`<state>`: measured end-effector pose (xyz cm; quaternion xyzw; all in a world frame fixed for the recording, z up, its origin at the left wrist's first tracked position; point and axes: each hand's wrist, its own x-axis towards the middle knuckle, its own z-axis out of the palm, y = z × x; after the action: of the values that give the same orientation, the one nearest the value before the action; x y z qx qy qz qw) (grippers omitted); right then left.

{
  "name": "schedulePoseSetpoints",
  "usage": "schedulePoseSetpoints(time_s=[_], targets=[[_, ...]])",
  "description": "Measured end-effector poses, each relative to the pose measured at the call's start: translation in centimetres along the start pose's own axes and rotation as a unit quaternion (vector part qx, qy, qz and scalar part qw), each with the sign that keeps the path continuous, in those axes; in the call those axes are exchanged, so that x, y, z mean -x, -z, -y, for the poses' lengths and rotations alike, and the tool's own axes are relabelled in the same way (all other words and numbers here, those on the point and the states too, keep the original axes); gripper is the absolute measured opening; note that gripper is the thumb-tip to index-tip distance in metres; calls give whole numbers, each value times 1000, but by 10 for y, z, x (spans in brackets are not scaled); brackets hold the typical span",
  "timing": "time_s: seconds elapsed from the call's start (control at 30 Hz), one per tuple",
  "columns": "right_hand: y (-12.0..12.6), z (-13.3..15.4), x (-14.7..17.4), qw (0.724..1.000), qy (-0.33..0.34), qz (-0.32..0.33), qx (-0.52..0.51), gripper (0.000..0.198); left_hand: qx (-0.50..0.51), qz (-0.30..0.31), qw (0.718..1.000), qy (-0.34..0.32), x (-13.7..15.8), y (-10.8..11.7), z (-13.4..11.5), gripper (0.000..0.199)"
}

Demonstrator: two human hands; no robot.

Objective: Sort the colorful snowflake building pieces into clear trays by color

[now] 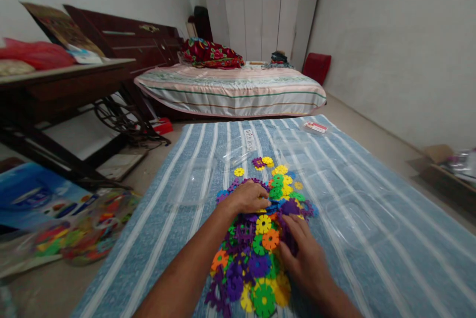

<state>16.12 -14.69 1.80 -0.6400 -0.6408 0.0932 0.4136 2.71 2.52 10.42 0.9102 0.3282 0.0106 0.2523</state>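
Note:
A loose heap of plastic snowflake discs point(264, 294) in purple, green, yellow, orange and blue lies on the striped cloth. Over the heap's upper middle is my left hand point(248, 197), its fingers curled down among the pieces; what its fingertips hold is hidden. On the right side of the heap, my right hand point(305, 254) has thumb and fingers closed about purple snowflake discs point(288, 236). Between the hands lie a yellow disc point(264, 224) and an orange disc point(270, 239). More yellow and green discs spread beyond the left hand.
Clear plastic containers point(191, 182) and lids point(360, 219) rest on the blue striped cloth point(156, 238). A small red-and-white packet point(315, 127) is at its far edge. Bags of coloured pieces point(100, 229) lie at left, below a sewing-machine table point(67, 73). A bed point(230, 90) stands beyond.

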Motion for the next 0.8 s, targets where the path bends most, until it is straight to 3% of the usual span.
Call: schedulePoseSetpoints(time_s=[0.13, 0.27, 0.37, 0.53, 0.63, 0.8], targets=[[-6, 10, -38, 993, -44, -41, -97, 40, -23, 2, 999, -22, 18, -3, -7, 20], [-15, 20, -61, 989, -29, -40, -139, 37, -44, -44, 998, 31, 42, -8, -12, 18], [-20, 32, -76, 988, -9, -24, -155, 40, 10, -75, 996, 53, 61, -9, -18, 20], [-22, 41, -106, 987, 51, 23, -154, 41, 60, -190, 976, 83, 106, -18, -19, 20], [-23, 34, -130, 994, 54, 57, -76, 33, 7, -238, 961, 144, 141, -42, -2, 39], [-30, 25, -149, 981, -21, 162, 103, 36, -87, -277, 935, 206, 190, -106, 28, 90]])
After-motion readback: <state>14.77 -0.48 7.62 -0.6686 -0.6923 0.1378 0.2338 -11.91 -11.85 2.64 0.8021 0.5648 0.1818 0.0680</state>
